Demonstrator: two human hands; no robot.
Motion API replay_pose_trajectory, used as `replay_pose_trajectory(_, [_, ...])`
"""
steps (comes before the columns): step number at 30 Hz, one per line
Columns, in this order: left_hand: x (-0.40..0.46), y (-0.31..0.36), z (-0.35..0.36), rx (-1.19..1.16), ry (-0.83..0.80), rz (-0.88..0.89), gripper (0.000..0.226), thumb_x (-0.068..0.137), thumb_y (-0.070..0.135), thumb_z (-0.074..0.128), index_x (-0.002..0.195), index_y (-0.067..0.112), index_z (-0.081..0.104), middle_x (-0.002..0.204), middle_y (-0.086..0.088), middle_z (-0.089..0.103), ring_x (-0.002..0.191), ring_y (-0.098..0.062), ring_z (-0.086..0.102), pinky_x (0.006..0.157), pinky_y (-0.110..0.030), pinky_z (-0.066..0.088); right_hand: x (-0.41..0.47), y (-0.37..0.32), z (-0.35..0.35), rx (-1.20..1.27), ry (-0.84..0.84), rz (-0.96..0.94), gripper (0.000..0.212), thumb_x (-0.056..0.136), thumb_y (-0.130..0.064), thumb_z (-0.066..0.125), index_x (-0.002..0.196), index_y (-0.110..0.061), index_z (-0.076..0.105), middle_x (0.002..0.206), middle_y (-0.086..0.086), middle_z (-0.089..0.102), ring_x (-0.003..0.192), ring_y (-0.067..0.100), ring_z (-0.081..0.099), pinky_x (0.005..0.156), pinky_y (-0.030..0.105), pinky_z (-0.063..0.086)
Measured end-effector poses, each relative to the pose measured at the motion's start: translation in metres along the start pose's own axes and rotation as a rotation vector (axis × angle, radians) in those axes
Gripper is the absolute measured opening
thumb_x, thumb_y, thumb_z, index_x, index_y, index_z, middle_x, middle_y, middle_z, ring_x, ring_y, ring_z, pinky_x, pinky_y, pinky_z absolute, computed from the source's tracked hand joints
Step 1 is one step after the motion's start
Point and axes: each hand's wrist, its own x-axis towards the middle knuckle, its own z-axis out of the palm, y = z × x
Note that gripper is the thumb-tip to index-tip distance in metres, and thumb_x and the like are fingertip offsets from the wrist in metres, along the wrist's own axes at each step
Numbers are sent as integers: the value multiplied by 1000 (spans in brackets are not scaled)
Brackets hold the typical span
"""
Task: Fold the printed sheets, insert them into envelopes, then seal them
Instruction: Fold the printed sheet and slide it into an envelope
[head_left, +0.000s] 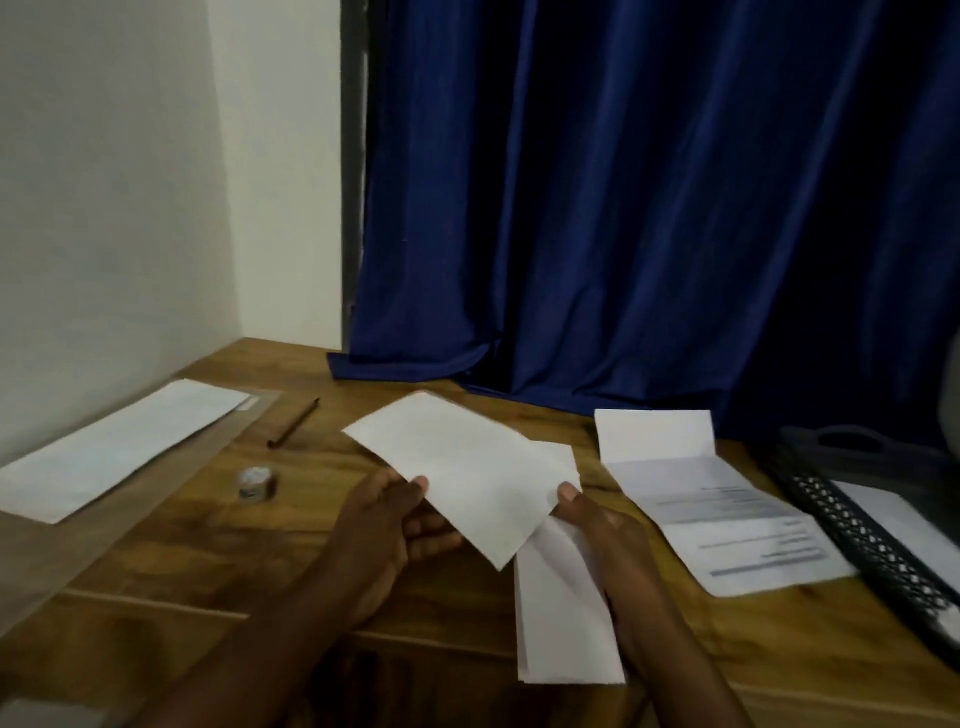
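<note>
Far left on the wooden desk (156, 561): a long white envelope (122, 449) lying flat, partly on a clear plastic sleeve (208, 457). Just right of it, a dark pencil (293, 422), & nearer, a small round glue pot (256, 483) w/ a pale lid.

Centre now: left hand (382, 525) pinches the near-left edge of a white folded sheet (457, 467), thumb on top, fingers curled under. Sheet's up off the desk, tilted, one corner pointing toward the near side. Blurry, can't tell if it's sheet or envelope for sure.

Right hand (597, 525) has its thumb on that same sheet's right edge, & its fingers are wrapped round a second white folded paper (563, 613) that hangs down toward the near edge of the desk, below the first. Both hands closed on paper.

Right of the hands: a printed sheet (727, 514) flat on the desk, far end folded up. Far right: black mesh tray (872, 551) w/ white paper in it. Behind everything, a dark blue curtain (649, 208).
</note>
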Motion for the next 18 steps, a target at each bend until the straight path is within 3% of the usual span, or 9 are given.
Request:
replay_pose_trajectory(4, [3,-12,1,51,-119,-47,30,104,14,54,131,3,50,117,-19,73,105,-39,72,74,-47,62,-5,8,-8,-52,-21,-64,6,72,-53,72,76,-54,75,81,-18,77,72,2,74,53,10,51])
replay_pose_trajectory(7, [-1,-3,-1,170,-140,-125,33,99,20,61,128,5,55,114,-20,73,100,-39,73,71,-48,62,-3,14,-9,-69,-18,-119,7,74,-50,72,77,-56,74,83,-20,77,76,1,74,57,11,52])
replay_pose_trajectory(10, [-11,20,-10,557,-304,-300,48,87,43,73,118,7,65,104,-22,75,88,-36,75,64,-40,61,0,18,-8,-60,-14,-110,21,71,-56,74,82,-40,79,88,-7,79,81,13,76,64,21,59])
replay_pose_trajectory(12, [-20,41,-18,869,-455,-367,46,83,60,73,103,18,73,98,-16,77,81,-28,75,59,-32,59,2,21,-8,-70,-10,-101,30,68,-59,74,82,-33,79,88,-4,80,80,15,77,65,23,60])
replay_pose_trajectory(13, [-23,50,-20,1018,-516,-323,40,83,65,70,95,27,74,94,-10,78,78,-22,75,58,-27,56,3,24,-9,-75,-17,-105,34,67,-59,74,82,-29,80,86,-3,80,78,16,77,64,25,60])
replay_pose_trajectory(15, [-29,63,-19,1283,-553,-59,31,81,69,69,92,39,70,88,6,77,75,-9,73,60,-19,53,5,25,-9,-94,-13,-109,46,66,-59,75,83,-17,78,85,1,79,77,20,76,70,35,60])
replay_pose_trajectory(16, [-30,65,-17,1366,-542,100,31,76,71,72,95,46,67,91,15,75,80,-3,70,64,-20,53,6,25,-9,-109,-10,-107,52,65,-60,75,84,-11,76,84,2,79,76,22,76,72,38,61])
replay_pose_trajectory(18, [-29,62,-6,1453,-533,321,56,67,77,75,115,60,53,117,33,61,106,8,59,83,-20,51,8,27,-10,-129,-12,-115,66,63,-64,77,83,-2,74,82,8,78,74,27,75,69,35,59])
